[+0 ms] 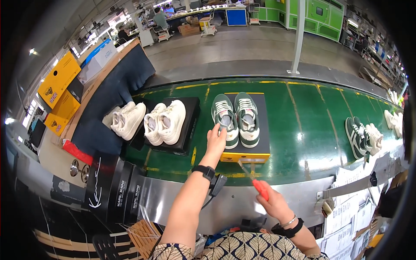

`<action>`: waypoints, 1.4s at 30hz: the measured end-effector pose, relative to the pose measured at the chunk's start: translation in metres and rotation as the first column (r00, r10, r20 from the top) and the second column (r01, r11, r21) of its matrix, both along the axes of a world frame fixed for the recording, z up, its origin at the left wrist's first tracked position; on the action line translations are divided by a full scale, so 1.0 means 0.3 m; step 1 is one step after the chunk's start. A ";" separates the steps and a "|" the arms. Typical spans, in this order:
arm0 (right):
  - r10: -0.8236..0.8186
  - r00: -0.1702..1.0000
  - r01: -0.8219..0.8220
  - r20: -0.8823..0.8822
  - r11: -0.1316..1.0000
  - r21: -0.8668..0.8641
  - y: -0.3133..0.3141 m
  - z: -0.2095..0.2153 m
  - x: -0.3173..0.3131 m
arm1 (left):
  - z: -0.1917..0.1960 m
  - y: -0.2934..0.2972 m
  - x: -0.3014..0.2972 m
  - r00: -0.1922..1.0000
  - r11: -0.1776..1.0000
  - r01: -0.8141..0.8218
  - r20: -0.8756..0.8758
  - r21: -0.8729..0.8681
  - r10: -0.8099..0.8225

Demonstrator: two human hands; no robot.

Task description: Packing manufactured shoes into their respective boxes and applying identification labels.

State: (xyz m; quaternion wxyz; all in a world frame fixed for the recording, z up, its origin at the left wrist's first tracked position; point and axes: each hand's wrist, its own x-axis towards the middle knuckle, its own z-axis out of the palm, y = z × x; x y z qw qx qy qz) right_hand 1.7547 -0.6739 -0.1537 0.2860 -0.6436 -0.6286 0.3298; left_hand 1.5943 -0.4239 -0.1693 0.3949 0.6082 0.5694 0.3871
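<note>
A pair of dark green and white sneakers stands on a black and yellow shoebox on the green conveyor belt, toes pointing away. At the left shoe's collar is my left hand, its thumb and fingers closed around the edge. Lower and to the right, my right hand grips the red handle of a thin tool. The tool's narrow pale shaft slants up toward the front of the box; I cannot make out its kind.
Cream sneakers sit on a black box to the left, with another cream pair beyond. Striped dark sneakers stand far right. Black boxes lean at the near left; paper sheets pile up near right. A post rises behind the belt.
</note>
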 end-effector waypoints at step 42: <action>0.036 0.994 -0.040 0.099 0.999 0.034 0.489 0.206 0.239 | 0.054 0.050 0.249 0.492 0.972 0.233 -0.867 0.040 -0.082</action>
